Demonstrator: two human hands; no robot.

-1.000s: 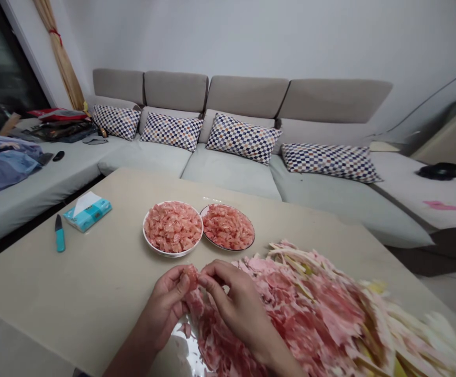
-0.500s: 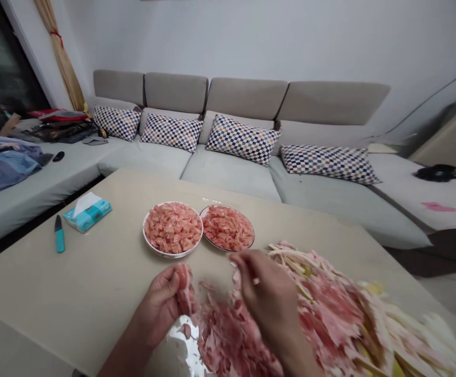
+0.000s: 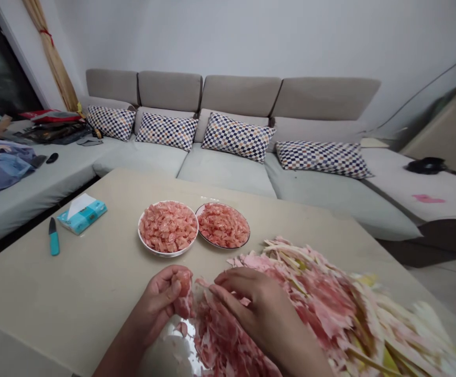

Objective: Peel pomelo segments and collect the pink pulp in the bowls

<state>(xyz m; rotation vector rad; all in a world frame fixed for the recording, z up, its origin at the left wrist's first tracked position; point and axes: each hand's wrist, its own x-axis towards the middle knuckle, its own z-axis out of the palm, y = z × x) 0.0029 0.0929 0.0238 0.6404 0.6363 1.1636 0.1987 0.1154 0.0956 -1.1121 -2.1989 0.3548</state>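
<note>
My left hand (image 3: 159, 301) is closed around a peeled pink pomelo segment (image 3: 184, 293), with pale membrane along its lower part. To the right of it, my right hand (image 3: 251, 301) reaches toward the segment, thumb and fingers slightly apart. A small pink scrap (image 3: 202, 283) shows by its fingertips; whether they touch it I cannot make out. Beneath the right hand lies a heap of thin pink membrane peelings (image 3: 228, 345). Farther off stand a white bowl (image 3: 168, 254) and a dark-rimmed dish (image 3: 223, 246), both heaped with pink pomelo flesh.
A larger pile of pomelo rind and membranes (image 3: 330, 298) covers the table's right side. On the left lie a blue-handled knife (image 3: 54, 238) and a blue pack of tissues (image 3: 82, 213). Behind the table (image 3: 106, 267) runs a grey sofa (image 3: 223, 170) with checkered cushions (image 3: 237, 137).
My right hand has come down and left from above the peelings, closer to the segment, and its fingers have loosened. My left hand keeps hold of the segment. The view has shifted slightly.
</note>
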